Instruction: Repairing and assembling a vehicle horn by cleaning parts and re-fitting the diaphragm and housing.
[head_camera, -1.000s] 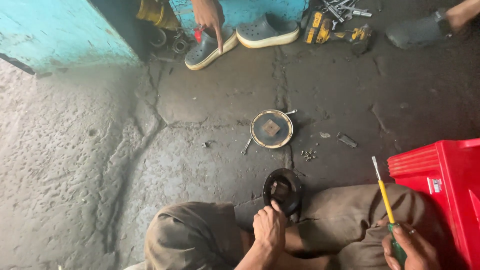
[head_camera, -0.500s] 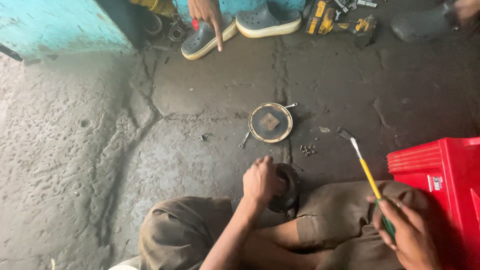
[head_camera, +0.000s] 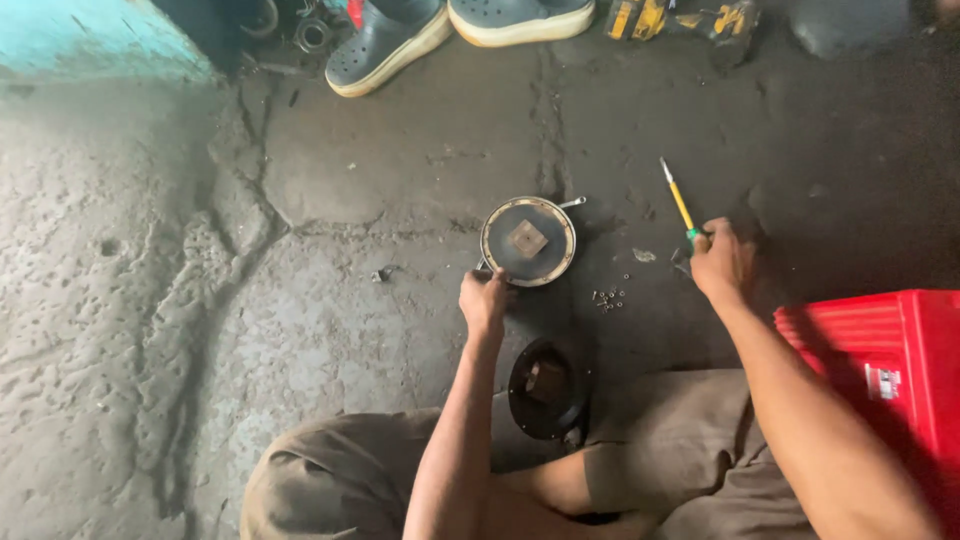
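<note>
Left hand (head_camera: 486, 298) closed on near rim of round metal disc (head_camera: 528, 241), flat on cracked concrete floor (head_camera: 300, 300) | right hand (head_camera: 722, 262) gripping yellow screwdriver (head_camera: 678, 202), tip up | disc looks stiff, heavyish, greasy; best taken by its rim | black cover (head_camera: 545, 390) by knee, loose screws (head_camera: 608, 298) beside disc

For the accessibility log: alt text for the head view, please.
Seated on cracked concrete, a person's left hand touches a round metal disc while the right hand holds a yellow screwdriver. A black ring part rests by the knees, a red crate alongside.
</note>
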